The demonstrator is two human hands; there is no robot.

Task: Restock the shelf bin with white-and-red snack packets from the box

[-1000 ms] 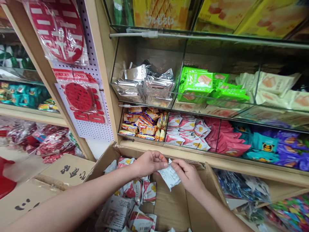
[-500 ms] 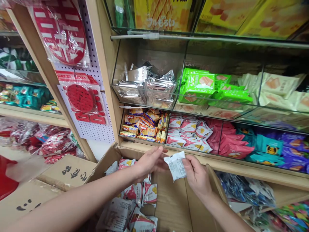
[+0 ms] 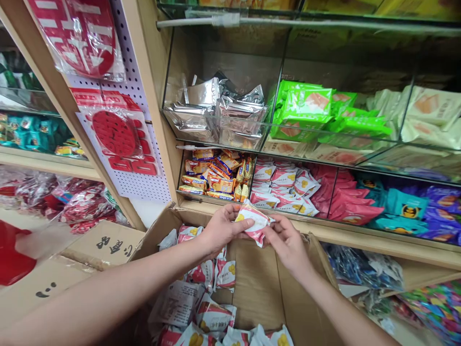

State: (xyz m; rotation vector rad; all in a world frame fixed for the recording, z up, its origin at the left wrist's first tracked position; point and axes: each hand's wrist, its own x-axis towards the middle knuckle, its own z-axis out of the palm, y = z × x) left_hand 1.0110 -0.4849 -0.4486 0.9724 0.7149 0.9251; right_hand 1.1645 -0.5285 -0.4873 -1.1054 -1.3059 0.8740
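Note:
Both my hands grip one small pink-and-white snack packet (image 3: 255,222), printed side up, above an open cardboard box. My left hand (image 3: 225,226) pinches its left end, thumb on top. At its right edge, the fingers of my right hand (image 3: 288,242) are closed on it. Below, the cardboard box (image 3: 257,288) holds several matching packets (image 3: 216,315), mostly on its left side and near end. Just beyond my hands, a shelf compartment contains more pink-and-white packets (image 3: 283,180) in stacked rows.
Left of those rows lie orange-wrapped snacks (image 3: 219,178); pink packets (image 3: 351,202) and teal packets (image 3: 403,209) sit to the right. Above are silver packets (image 3: 219,113) and green packets (image 3: 306,108) behind a clear shelf front. A closed carton (image 3: 104,245) stands at left.
My left hand has come over and taken hold of the packet, which only my right hand held before. The packet has turned from its pale printed back to its pink front. The view has tilted downward.

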